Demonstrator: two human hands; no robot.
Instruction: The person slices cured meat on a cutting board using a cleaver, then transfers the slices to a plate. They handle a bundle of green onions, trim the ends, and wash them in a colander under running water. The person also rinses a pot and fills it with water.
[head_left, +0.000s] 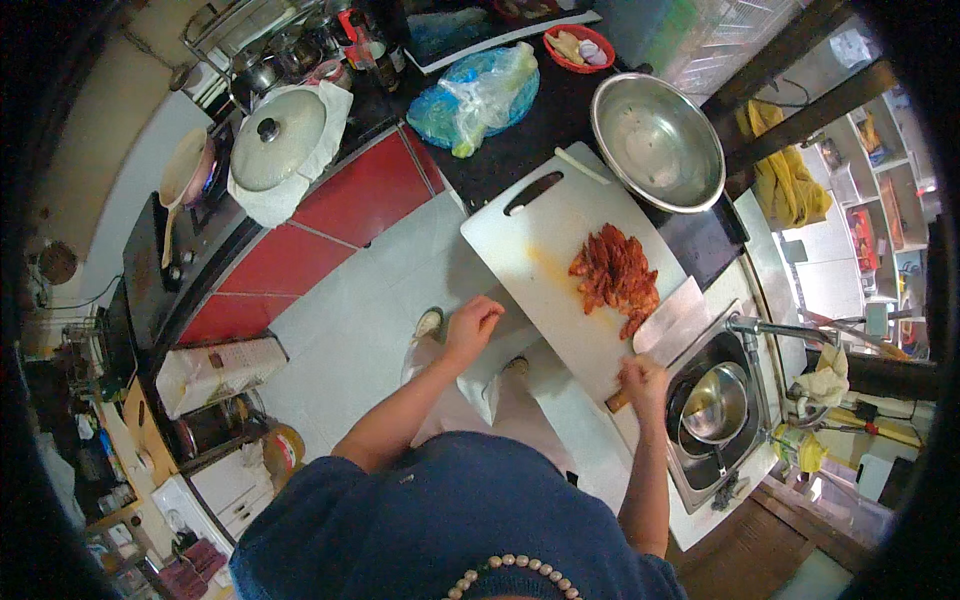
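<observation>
My right hand (643, 382) is closed around the wooden handle (618, 402) of a cleaver, at the board's near right corner. Its broad metal blade (673, 319) lies along the right edge of a white plastic cutting board (517, 259). On the board, just beyond the blade, is a heap of reddish-brown sliced food (615, 270), seemingly cooked meat. Yellowish-orange stains mark the surface beside it. My left hand (475, 326) hangs in the air left of the board, fingers curled in, with nothing visible in it.
A stainless steel basin (652, 142) overlaps the board's far corner. Beyond stand bagged green vegetables (480, 97) and a red basket (596, 64). To the right, a sink (679, 469) holds a metal bowl (716, 401). A lidded pan (281, 142) and a frying pan (184, 169) are at left.
</observation>
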